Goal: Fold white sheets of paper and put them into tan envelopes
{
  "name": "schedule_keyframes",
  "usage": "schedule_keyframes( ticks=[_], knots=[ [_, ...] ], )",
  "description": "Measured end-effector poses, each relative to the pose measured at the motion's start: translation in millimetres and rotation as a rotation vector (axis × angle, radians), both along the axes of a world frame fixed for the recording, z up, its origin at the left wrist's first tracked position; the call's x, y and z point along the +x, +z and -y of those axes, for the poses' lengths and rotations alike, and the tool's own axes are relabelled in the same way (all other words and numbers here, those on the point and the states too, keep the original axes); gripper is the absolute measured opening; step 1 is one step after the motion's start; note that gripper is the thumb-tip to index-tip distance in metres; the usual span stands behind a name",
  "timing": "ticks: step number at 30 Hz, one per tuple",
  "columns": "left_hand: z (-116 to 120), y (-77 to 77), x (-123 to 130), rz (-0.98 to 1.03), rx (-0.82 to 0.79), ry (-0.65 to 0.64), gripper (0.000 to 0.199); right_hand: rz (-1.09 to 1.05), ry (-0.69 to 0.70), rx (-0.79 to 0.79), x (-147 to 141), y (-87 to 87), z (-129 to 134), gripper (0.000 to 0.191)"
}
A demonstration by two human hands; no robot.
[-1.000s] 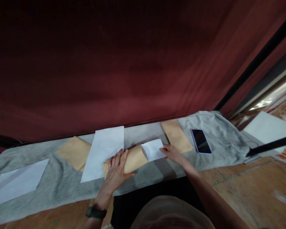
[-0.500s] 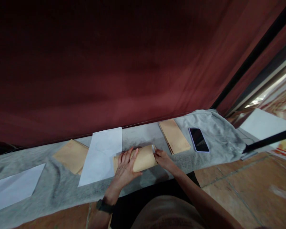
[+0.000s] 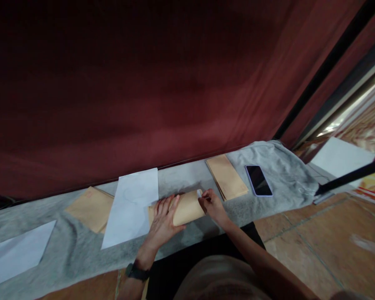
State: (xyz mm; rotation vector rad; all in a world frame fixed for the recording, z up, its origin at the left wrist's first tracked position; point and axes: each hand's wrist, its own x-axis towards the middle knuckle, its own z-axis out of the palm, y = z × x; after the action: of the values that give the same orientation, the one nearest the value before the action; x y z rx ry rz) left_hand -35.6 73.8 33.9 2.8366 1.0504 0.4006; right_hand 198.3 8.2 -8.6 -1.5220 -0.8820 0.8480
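A brown paper envelope lies crosswise before me on the grey cloth, its upper layer bulging a little. My left hand rests flat on its left part with the fingers spread, pressing it down. At the right end, the fingertips of my right hand are pinched together on the envelope's edge. A small white bit of paper shows there, beside those fingers; whether it is inside the envelope or part of the flap I cannot tell. White sheets lie just left of my left hand.
More brown envelopes lie in a stack to the right and in another pile to the left. A phone is beyond the right stack. Another white sheet lies far left. A dark red curtain hangs behind.
My right hand has moved slightly up along the envelope's right edge, its fingers now closer to the white bit. My left hand stays in place on the envelope.
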Motion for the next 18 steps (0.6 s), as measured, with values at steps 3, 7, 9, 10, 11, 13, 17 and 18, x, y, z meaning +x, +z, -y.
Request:
schedule_keyframes(
  ticks=[3,7,9,10,11,13,17,18],
  knots=[
    [0.0,3.2,3.2,-0.002,-0.013,-0.009,0.113,-0.053,-0.023,-0.018,-0.2,-3.8,-2.5,0.033],
    [-0.5,4.8,5.1,-0.001,-0.036,-0.028,0.113,-0.093,0.122,-0.096,2.5,-7.2,-5.2,0.021],
    [-1.2,4.0,4.9,-0.007,-0.045,-0.032,0.112,-0.084,0.144,-0.115,4.6,-8.1,-5.6,0.018],
    [-1.6,3.6,4.7,-0.011,-0.047,-0.034,0.112,-0.080,0.143,-0.119,5.6,-8.5,-5.6,0.018],
    [-2.0,3.2,4.5,-0.012,-0.047,-0.036,0.112,-0.076,0.144,-0.124,6.7,-8.9,-5.7,0.017],
    [-2.8,2.9,4.2,-0.010,-0.045,-0.038,0.111,-0.069,0.143,-0.133,8.4,-9.5,-6.1,0.016],
    [-3.8,2.9,4.0,-0.010,-0.053,-0.051,0.112,-0.062,0.137,-0.146,9.3,-9.9,-7.6,0.014],
    [-3.9,2.9,4.1,-0.013,-0.057,-0.054,0.112,-0.063,0.135,-0.149,8.9,-9.9,-7.9,0.015]
  ],
)
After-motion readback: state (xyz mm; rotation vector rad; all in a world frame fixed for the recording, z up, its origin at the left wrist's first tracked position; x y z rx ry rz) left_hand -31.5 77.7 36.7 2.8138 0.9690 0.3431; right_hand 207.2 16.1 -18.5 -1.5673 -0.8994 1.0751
